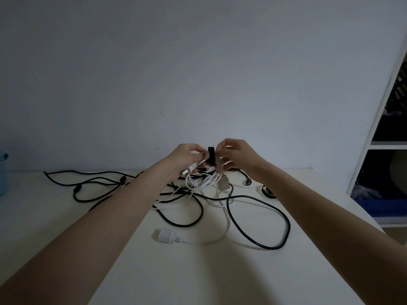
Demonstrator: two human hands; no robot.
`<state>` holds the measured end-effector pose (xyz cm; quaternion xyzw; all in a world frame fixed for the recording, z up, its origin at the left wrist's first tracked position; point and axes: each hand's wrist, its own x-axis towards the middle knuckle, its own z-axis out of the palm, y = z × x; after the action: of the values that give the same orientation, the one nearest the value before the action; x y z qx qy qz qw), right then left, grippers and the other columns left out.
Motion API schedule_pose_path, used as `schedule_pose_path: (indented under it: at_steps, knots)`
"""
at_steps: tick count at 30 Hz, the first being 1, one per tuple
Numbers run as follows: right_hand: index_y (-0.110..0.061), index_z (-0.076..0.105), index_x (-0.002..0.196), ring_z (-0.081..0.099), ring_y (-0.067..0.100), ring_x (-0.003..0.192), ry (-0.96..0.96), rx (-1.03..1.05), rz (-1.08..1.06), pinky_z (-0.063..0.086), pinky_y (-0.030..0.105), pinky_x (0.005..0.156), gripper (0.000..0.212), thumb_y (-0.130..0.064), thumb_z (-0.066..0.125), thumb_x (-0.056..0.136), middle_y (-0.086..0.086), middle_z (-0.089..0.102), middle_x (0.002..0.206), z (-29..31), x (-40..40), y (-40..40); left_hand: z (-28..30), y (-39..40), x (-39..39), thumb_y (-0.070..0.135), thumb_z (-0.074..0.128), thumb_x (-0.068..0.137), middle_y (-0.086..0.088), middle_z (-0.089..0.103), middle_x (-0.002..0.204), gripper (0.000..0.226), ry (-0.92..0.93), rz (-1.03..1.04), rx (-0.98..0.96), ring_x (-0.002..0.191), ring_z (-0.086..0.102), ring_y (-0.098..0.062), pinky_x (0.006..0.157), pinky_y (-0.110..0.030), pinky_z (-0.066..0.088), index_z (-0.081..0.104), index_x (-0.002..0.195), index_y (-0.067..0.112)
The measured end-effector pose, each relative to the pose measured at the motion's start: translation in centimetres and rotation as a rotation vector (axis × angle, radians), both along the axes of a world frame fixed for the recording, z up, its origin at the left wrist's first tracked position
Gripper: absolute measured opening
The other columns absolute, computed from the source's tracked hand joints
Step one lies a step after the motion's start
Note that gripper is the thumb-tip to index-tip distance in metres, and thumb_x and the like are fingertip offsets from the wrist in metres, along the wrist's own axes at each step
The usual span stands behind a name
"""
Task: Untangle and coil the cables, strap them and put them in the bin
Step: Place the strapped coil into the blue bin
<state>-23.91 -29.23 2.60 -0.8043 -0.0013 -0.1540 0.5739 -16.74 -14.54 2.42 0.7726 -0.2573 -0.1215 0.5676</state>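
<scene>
Above the white table (198, 271), the left hand (187, 158) gripped a coiled white cable (203, 180) while the right hand (236, 154) pinched the black strap (211, 156) wrapped around it; loose black cables (259, 221) lay tangled beneath, near a white plug (164, 235).

We see the blue object (2, 172) cut by the left edge, shelf (387, 146) cut right; forearms hide parts of the black cables (259, 216).

Both hands, left hand (187, 157) and right hand (236, 156), on black strap (211, 156) round white cable coil (203, 180), above table (198, 271).
</scene>
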Motion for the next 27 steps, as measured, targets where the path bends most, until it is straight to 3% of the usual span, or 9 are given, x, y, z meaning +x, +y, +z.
schedule_pose_path:
  at_steps: [2,5,10,14,19,22,24,27]
  knots:
    - [-0.009,0.055,0.084,0.061,0.023,0.067,0.010,0.070,-0.013,0.051,0.025,0.055,0.013,-0.009,0.048,0.095,0.012,0.064,0.082,0.1,-0.1,-0.2,0.2,0.1,0.0,0.019,0.064,0.089,0.001,0.063,0.063,0.008,-0.041,-0.018,0.017,0.051,0.058,-0.002,0.045,-0.016,0.043,0.060,0.083,0.017]
    - [-0.005,0.061,0.087,0.062,0.023,0.067,0.012,0.065,0.033,0.054,0.026,0.059,0.012,-0.014,0.056,0.093,0.016,0.065,0.085,0.0,0.0,-0.3,0.6,0.1,-0.1,0.018,0.065,0.088,-0.001,0.064,0.064,0.012,-0.102,-0.045,0.053,0.056,0.059,-0.007,0.046,-0.018,0.043,0.059,0.078,0.018]
    - [0.001,0.063,0.084,0.061,0.029,0.076,0.009,0.028,0.061,0.053,0.039,0.079,0.008,-0.006,0.067,0.084,0.020,0.066,0.086,-0.1,0.0,-0.4,0.5,0.5,0.0,0.015,0.063,0.090,-0.008,0.068,0.075,0.013,-0.086,-0.082,0.044,0.069,0.061,-0.015,0.062,-0.023,0.047,0.061,0.077,0.015]
    - [0.000,0.062,0.078,0.063,0.032,0.082,0.007,0.053,0.046,0.051,0.044,0.089,0.007,-0.001,0.067,0.082,0.024,0.066,0.088,0.1,-0.2,-0.3,0.6,0.6,-0.4,0.013,0.057,0.093,-0.004,0.068,0.064,0.016,0.066,-0.144,-0.073,0.047,0.054,-0.008,0.043,-0.015,0.042,0.058,0.078,0.012]
    - [-0.002,0.059,0.080,0.068,0.023,0.076,0.048,0.049,0.070,0.057,0.027,0.075,0.009,0.004,0.065,0.082,0.018,0.068,0.086,1.2,-0.4,0.1,0.3,0.4,0.0,0.025,0.061,0.091,-0.001,0.060,0.084,0.019,0.075,-0.055,-0.044,0.064,0.049,-0.009,0.047,-0.016,0.041,0.058,0.073,0.019]
    - [-0.002,0.059,0.080,0.067,0.025,0.080,0.041,0.063,0.084,0.056,0.029,0.081,0.009,0.006,0.063,0.082,0.019,0.067,0.086,1.4,-0.2,0.3,0.4,0.4,0.1,0.028,0.062,0.089,0.000,0.061,0.088,0.021,0.096,-0.041,-0.060,0.070,0.049,-0.009,0.055,-0.019,0.041,0.057,0.070,0.020]
    - [-0.002,0.059,0.079,0.066,0.024,0.078,0.023,0.033,0.068,0.054,0.032,0.084,0.011,0.008,0.064,0.081,0.017,0.066,0.082,1.4,0.0,0.5,0.4,0.4,0.2,0.029,0.063,0.089,-0.001,0.059,0.089,0.023,0.125,-0.031,-0.070,0.066,0.047,-0.010,0.051,-0.018,0.041,0.056,0.069,0.019]
    - [-0.003,0.058,0.076,0.060,0.020,0.068,0.018,-0.050,0.019,0.051,0.030,0.075,0.014,0.007,0.068,0.078,0.012,0.062,0.073,1.3,0.3,0.9,0.3,0.6,0.4,0.028,0.065,0.088,0.000,0.055,0.082,0.023,0.174,-0.024,-0.090,0.060,0.042,-0.010,0.041,-0.015,0.039,0.056,0.069,0.018]
